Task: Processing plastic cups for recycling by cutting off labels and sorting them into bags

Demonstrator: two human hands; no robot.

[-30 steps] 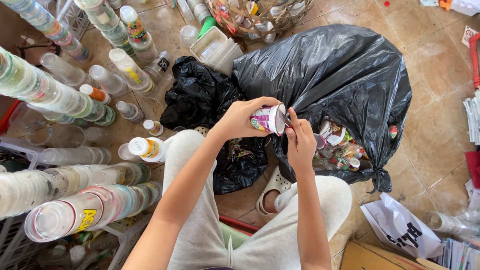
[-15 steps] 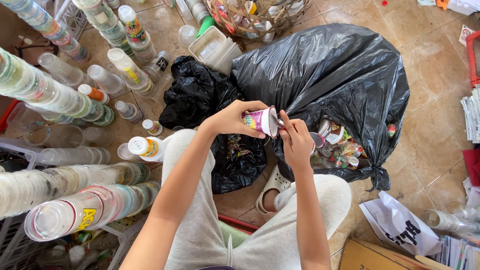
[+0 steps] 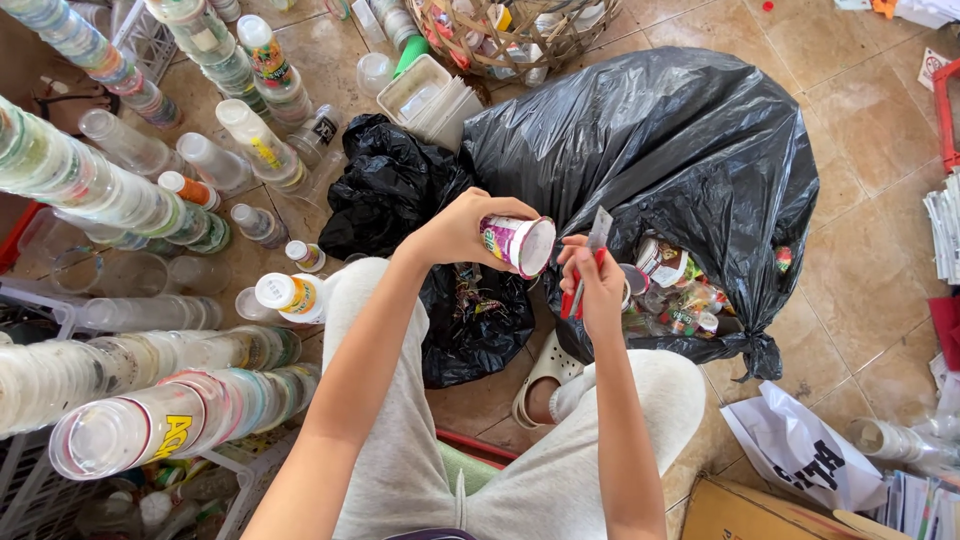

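- Cup (image 3: 518,243), small, purple-labelled, lies on its side in my left hand (image 3: 460,232), long axis running left to right, white end facing right.
- My right hand (image 3: 597,287) is just right of that end, clenched on a red-handled blade (image 3: 592,250).
- Beyond them lies an open black rubbish bag (image 3: 680,150) on the floor.

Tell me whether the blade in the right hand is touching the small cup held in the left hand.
Cannot tell. In the head view the blade in the right hand stands just beside the rim of the cup held by the left hand; no plain contact or gap shows.
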